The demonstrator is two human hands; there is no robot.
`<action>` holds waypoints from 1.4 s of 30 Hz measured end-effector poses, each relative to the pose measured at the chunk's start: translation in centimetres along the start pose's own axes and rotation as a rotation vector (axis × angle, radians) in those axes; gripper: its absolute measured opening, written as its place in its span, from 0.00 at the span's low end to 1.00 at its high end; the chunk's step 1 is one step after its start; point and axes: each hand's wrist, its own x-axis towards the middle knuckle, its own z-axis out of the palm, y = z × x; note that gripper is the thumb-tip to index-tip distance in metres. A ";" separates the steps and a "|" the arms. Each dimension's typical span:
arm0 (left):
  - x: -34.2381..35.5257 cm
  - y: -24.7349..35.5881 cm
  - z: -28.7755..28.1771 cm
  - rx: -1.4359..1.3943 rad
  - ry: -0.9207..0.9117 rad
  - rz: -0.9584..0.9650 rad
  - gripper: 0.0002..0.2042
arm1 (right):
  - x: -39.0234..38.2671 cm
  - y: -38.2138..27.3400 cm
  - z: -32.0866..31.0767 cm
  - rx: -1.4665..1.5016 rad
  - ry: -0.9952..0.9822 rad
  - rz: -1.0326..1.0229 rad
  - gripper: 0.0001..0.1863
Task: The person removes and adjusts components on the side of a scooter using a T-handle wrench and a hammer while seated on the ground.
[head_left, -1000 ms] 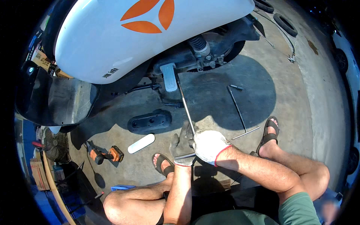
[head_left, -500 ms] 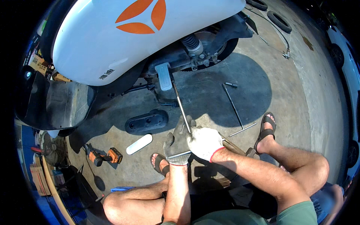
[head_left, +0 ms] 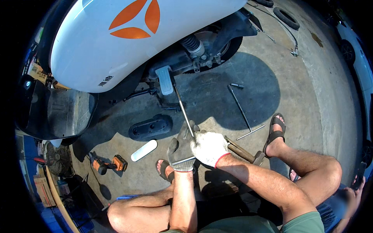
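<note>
Evidently the work is partway along: a black oblong cover (head_left: 150, 127) and a white strip (head_left: 144, 150) lie loose on the concrete floor (head_left: 299, 101) left of centre, while the silver footrest (head_left: 166, 83) sits at the lower edge of the white scooter (head_left: 89, 50). The T-handled wrench (head_left: 182, 108) is already set with its far end beside that footrest. Whatever it meets there is too shadowed to make out, so how much turning is done or left cannot be told.

The wrench lies near the middle of the frame. Its long axis runs from lower centre upward and slightly left, the working end pointing at the scooter's underside and the handle end toward the person. Its crossbar (head_left: 184, 160) lies athwart, rising gently toward the right.

The right hand (head_left: 210, 148), in a white glove, is closed round the handle end. The left hand (head_left: 179, 149), with a grey-coated glove palm up, lies beneath the shaft, the crossbar passing over its heel; whether its fingers grip is unclear.

Right of centre on the floor lies a second T-shaped wrench (head_left: 239, 105) with a loose socket (head_left: 237, 86) near its upper end; a hammer (head_left: 244, 152) shows just beyond the right glove.
</note>
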 end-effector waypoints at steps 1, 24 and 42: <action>0.0 0.0 0.0 -0.012 -0.011 -0.006 0.38 | -0.1 0.1 0.1 0.002 0.011 -0.008 0.17; -0.1 0.3 0.8 0.066 -0.014 0.000 0.36 | 0.2 1.4 0.8 0.072 0.010 -0.051 0.15; -0.2 0.7 1.5 0.069 0.039 -0.018 0.34 | 0.2 1.5 1.1 0.118 0.059 -0.084 0.14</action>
